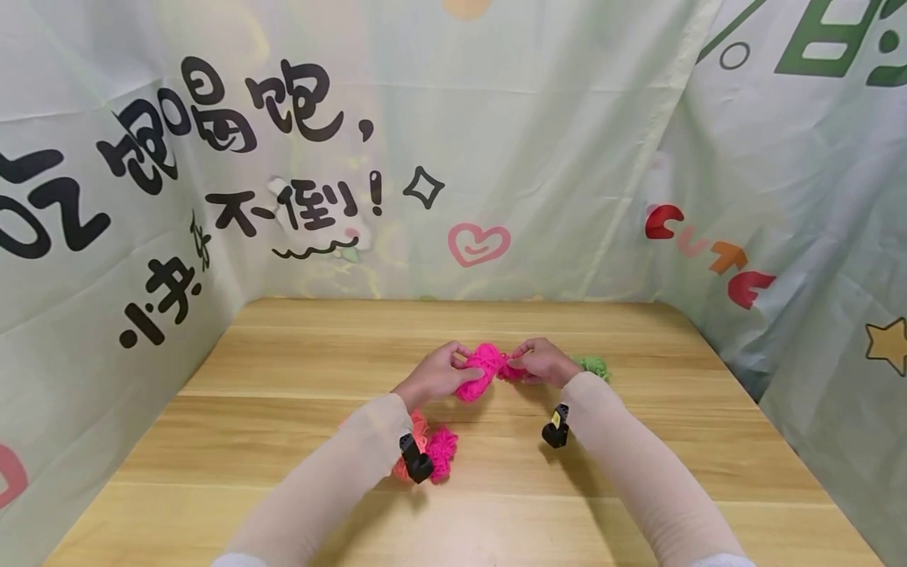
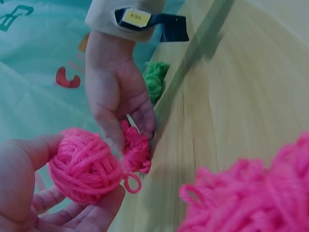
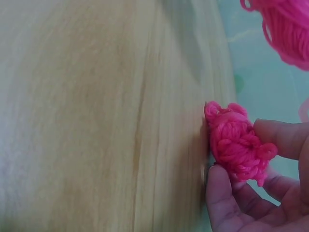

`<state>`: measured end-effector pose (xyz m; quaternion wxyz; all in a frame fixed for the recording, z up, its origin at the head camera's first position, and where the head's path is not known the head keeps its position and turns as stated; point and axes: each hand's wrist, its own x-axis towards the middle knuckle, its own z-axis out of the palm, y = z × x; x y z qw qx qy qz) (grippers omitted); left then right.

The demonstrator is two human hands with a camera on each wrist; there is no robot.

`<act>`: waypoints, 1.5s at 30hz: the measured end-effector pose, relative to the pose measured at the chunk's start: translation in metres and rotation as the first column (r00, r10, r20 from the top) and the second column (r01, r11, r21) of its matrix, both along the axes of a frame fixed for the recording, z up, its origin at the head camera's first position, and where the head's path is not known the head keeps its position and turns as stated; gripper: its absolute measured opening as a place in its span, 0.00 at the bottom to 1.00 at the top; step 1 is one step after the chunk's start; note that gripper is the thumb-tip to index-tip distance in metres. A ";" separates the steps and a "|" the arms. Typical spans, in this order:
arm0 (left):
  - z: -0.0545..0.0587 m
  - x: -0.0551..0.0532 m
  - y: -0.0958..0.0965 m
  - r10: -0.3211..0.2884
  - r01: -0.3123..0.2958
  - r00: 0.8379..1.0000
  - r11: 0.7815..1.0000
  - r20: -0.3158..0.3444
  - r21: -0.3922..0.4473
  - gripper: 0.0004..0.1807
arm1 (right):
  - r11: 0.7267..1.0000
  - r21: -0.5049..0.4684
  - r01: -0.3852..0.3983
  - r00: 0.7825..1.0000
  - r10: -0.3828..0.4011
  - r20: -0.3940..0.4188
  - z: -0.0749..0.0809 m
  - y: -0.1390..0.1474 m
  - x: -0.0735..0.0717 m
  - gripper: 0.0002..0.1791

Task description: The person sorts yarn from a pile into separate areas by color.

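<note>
My left hand (image 1: 441,372) grips a ball of bright pink yarn (image 2: 86,166) between thumb and fingers, raised over the table. Close beside it, my right hand (image 1: 544,361) pinches a small bumpy pink crocheted piece (image 3: 239,145) with thumb and fingertips. A thin pale stick (image 2: 132,123) shows between the right hand's fingers in the left wrist view; its far end is hidden. A small loop of pink yarn (image 2: 133,183) hangs between the ball and the crocheted piece.
Under the left forearm lie a pink yarn piece (image 1: 442,454) and orange yarn (image 1: 420,429), partly hidden by the sleeve. A green yarn piece (image 1: 594,368) sits beyond the right wrist. Printed cloth (image 1: 553,197) surrounds the wooden table (image 1: 283,441) at the back and sides.
</note>
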<state>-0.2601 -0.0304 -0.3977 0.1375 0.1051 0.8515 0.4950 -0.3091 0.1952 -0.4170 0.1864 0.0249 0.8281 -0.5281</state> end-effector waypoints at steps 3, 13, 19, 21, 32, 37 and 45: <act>-0.003 -0.006 0.002 0.012 -0.012 1.000 1.000 -0.009 -0.003 0.20 | 1.000 0.000 0.002 1.000 -0.002 -0.001 -0.001 0.000 -0.001 0.11; -0.009 -0.021 0.011 0.059 -0.059 0.998 0.998 -0.007 0.025 0.19 | 1.000 -0.002 0.009 1.000 -0.009 -0.009 -0.002 0.000 -0.002 0.10; -0.012 -0.023 0.018 0.118 -0.118 0.993 0.993 0.001 0.009 0.19 | 1.000 -0.008 0.006 1.000 -0.007 -0.011 -0.001 -0.001 -0.002 0.09; -0.014 -0.024 0.019 0.135 -0.135 0.991 0.991 -0.006 0.005 0.20 | 1.000 -0.011 0.003 1.000 -0.003 -0.009 -0.002 -0.001 -0.002 0.09; -0.028 -0.033 0.020 0.205 -0.206 0.976 0.979 -0.079 -0.006 0.17 | 1.000 -0.008 0.000 1.000 0.000 0.011 -0.002 -0.001 -0.003 0.10; -0.030 -0.034 0.024 0.234 -0.235 0.968 0.972 -0.095 -0.006 0.16 | 1.000 -0.018 0.008 1.000 -0.008 0.014 -0.003 0.000 -0.003 0.10; -0.028 -0.031 0.031 0.245 -0.256 0.958 0.965 -0.149 -0.057 0.14 | 1.000 -0.023 0.013 1.000 -0.013 0.011 -0.004 0.001 -0.003 0.09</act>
